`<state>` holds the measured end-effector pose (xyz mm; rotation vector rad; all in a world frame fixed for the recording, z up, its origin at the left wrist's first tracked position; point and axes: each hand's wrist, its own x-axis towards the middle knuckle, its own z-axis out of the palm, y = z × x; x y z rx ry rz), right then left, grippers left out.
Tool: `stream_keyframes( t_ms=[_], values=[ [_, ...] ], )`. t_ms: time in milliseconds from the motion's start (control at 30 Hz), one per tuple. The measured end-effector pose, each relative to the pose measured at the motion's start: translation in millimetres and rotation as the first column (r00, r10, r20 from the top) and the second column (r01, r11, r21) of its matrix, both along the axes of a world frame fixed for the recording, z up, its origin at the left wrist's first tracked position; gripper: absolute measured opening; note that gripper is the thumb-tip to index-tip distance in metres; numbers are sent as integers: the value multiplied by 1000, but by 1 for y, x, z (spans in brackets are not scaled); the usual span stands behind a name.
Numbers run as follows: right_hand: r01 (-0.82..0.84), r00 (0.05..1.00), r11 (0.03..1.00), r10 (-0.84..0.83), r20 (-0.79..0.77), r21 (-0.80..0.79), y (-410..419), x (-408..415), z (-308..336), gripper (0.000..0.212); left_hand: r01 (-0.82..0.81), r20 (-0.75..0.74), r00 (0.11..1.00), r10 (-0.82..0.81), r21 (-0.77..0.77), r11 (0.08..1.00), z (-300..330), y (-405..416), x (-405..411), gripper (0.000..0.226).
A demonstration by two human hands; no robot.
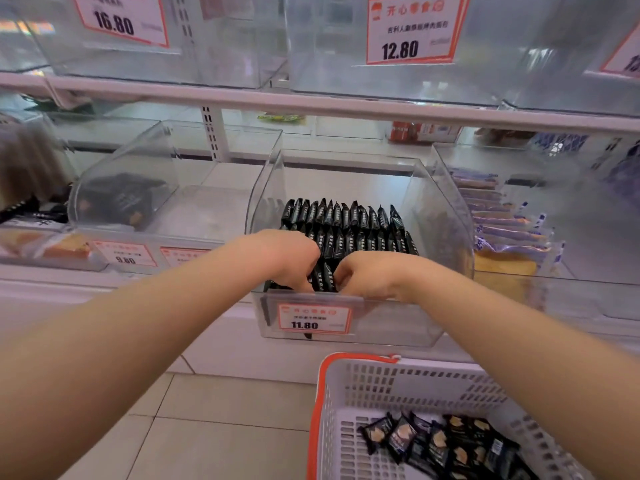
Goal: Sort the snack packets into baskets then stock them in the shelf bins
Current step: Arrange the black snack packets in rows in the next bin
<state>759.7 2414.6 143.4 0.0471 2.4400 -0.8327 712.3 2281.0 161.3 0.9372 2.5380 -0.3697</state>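
Observation:
A clear shelf bin [446, 216] with an 11.80 price tag holds several black snack packets [346, 220] standing upright in rows. Both my hands reach into its front. My left hand [287, 258] and my right hand [367, 275] have their fingers curled down onto the front row of black packets [325, 275], one on each side of them. The fingertips are hidden behind the bin's front wall. Below, a white basket with an orange rim [322, 393] holds several more black packets [446, 445].
A clear bin [138, 174] to the left holds a few dark packets. The bin to the right [505, 220] holds purple-wrapped bread packets. Clear bins with price tags [412, 29] fill the upper shelf. Tiled floor [207, 427] lies below.

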Motion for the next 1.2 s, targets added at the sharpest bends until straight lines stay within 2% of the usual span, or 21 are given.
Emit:
stream_keyframes(
  t_ms=[133, 233, 333, 400, 500, 600, 700, 767, 867, 967, 1067, 1200],
  values=[
    [-45, 999, 994, 47, -16, 101, -3, -4, -7, 13, -27, -20, 999, 27, 1, 1000, -4, 1, -1, 35],
    [-15, 994, 989, 31, -105, 150, -3, -8, -7, 23, -40, -43, 998, 40, -12, 999, -2, 1, -2, 38],
    [7, 971, 977, 44, -234, 212, -5, -11, -12, 33, -63, -130, 990, 61, -12, 998, -2, 2, -3, 42],
    [10, 965, 975, 49, -259, 222, -6, -10, -13, 41, -67, -170, 984, 63, -19, 998, -2, 3, -3, 40],
    [-20, 982, 984, 53, -182, 179, -2, -9, -11, 40, -70, -143, 988, 65, -26, 997, 0, 3, -3, 39],
    [-68, 998, 995, 69, -11, 72, 7, -7, -6, 29, -50, -124, 991, 48, -18, 999, 4, 1, -1, 34],
    [-43, 998, 999, 45, 35, -31, 20, 2, 5, 37, 5, -200, 980, 2, 34, 999, 17, 0, 5, 32],
    [-20, 998, 998, 16, -57, -63, 29, 11, 15, 38, 70, -287, 957, -35, 112, 991, 29, 1, 14, 25],
    [-102, 935, 995, 103, -340, 20, 44, 37, 33, 38, 175, -342, 937, -75, 272, 946, 39, 7, 42, 12],
    [-132, 862, 985, 58, -504, -112, 69, 77, 37, 24, 360, -409, 888, -209, 336, 870, 31, 19, 79, 18],
    [-91, 895, 965, -29, -444, -247, 97, 122, 11, 17, 518, -391, 822, -415, 208, 830, -4, 37, 108, 26],
    [61, 978, 976, -101, -185, -210, 135, 156, -59, 9, 518, -195, 844, -500, 49, 854, -60, 70, 127, 29]
  ],
)
